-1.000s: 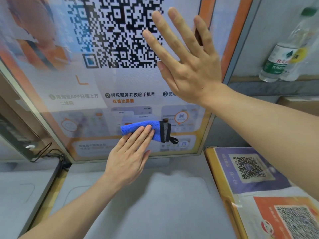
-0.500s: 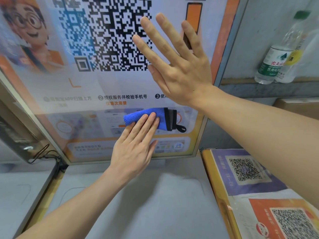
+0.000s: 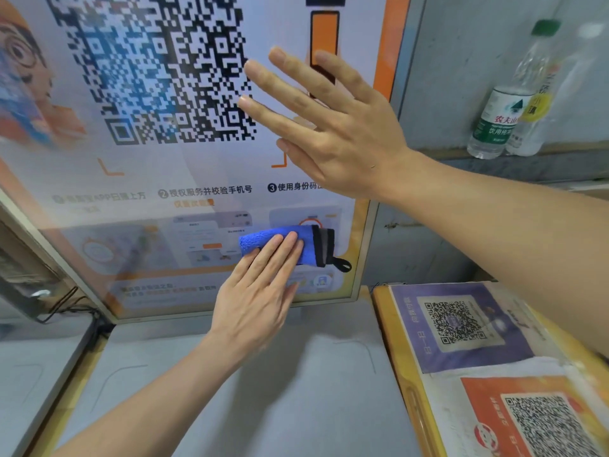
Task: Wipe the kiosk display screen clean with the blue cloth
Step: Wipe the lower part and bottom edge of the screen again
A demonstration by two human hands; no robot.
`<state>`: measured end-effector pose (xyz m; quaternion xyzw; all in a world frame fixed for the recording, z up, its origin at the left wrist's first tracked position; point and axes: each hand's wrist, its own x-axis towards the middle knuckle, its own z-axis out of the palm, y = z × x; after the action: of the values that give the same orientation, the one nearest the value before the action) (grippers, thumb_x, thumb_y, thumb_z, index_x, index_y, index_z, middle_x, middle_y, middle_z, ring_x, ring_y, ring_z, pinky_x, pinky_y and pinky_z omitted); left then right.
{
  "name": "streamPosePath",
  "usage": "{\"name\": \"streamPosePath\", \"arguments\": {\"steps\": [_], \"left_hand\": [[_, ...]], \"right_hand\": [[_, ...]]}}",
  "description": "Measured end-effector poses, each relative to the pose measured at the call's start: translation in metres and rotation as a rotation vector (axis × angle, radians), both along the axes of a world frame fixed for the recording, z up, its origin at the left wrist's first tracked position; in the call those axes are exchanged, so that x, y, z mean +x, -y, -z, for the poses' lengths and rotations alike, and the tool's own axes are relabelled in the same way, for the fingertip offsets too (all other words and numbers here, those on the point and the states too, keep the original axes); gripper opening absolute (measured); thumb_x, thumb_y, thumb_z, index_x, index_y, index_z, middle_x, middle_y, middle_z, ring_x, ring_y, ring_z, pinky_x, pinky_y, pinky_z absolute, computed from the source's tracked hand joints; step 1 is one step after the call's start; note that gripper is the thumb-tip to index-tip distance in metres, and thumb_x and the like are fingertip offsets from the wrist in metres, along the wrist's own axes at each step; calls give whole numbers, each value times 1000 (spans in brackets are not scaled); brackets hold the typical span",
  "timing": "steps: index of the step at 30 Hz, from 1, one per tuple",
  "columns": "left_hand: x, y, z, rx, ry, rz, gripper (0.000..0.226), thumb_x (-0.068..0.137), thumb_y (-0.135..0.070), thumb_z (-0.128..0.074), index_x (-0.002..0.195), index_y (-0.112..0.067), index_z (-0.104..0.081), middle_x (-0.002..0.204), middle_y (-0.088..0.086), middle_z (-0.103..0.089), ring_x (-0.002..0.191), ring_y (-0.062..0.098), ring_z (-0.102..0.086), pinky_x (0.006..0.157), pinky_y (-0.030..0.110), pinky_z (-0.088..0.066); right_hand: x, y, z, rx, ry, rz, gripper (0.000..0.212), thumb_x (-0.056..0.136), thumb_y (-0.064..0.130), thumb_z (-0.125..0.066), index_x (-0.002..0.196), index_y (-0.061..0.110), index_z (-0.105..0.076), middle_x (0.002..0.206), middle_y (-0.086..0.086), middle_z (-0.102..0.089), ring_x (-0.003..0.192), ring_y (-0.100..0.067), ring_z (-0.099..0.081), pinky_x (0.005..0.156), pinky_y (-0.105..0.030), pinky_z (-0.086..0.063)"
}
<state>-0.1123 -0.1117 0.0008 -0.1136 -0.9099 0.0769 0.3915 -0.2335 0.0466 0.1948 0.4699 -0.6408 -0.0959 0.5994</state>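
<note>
You're pressing one blue cloth [image 3: 263,240] against the lower part of the poster panel [image 3: 148,199] with your left hand [image 3: 253,298], fingers straight and close together on it. It's looking soft, light and squishy, so flat pressure over its middle is beating a pinch. Your right hand [image 3: 333,133] is bracing higher up, fingers spread. Probably two bottles [image 3: 501,120] are standing on the ledge, but it's blurry there.

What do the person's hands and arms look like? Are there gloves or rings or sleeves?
No gloves: the left hand and the right hand are bare, and no ring shows on any finger in view. The left arm and the right arm are uncovered as far as the picture reaches, with no sleeve, watch or bracelet. The fingernails look short and unpainted.
</note>
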Motion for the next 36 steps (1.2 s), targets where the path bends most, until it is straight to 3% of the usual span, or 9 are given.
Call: {"name": "streamPosePath", "arguments": {"steps": [6, 15, 23, 26, 36], "left_hand": [[-11, -19, 1, 41, -29, -18, 66, 99, -33, -47, 154, -10, -20, 161, 3, -14, 152, 16, -7, 123, 36, -9], [-7, -33, 21, 40, -1, -12, 66, 93, -30, -59, 150, -8, -33, 158, 4, -26, 147, 17, -23, 121, 37, -17], [-21, -46, -11, 39, -11, 30, 63, 101, -33, -44, 155, -11, -19, 161, 1, -13, 150, 14, -10, 123, 33, -8], [-23, -51, -12, 31, -23, 16, 65, 100, -33, -46, 155, -11, -18, 161, 3, -14, 150, 15, -9, 123, 34, -8], [-20, -58, 46, 6, 46, 62, 59, 99, -31, -53, 152, -16, -34, 159, -1, -28, 148, 12, -23, 119, 34, -21]], "right_hand": [[-7, -6, -5, 55, -64, -25, 42, 108, 25, -38, 149, 21, -46, 151, -6, -47, 139, -26, -44, 113, -44, -39], [-8, -4, -3, 29, -71, -40, 42, 107, 23, -39, 148, 20, -48, 150, -6, -48, 138, -26, -46, 113, -45, -40], [-7, -5, -2, 25, -67, -45, 41, 107, 24, -38, 147, 20, -49, 149, -6, -49, 138, -25, -46, 113, -44, -40], [-8, -3, -1, 28, -57, -58, 42, 107, 24, -37, 147, 20, -48, 150, -6, -49, 138, -26, -45, 113, -44, -40], [-6, -6, 2, 29, -71, -34, 42, 108, 21, -33, 147, 20, -48, 149, -6, -49, 137, -26, -47, 113, -45, -40]]}}
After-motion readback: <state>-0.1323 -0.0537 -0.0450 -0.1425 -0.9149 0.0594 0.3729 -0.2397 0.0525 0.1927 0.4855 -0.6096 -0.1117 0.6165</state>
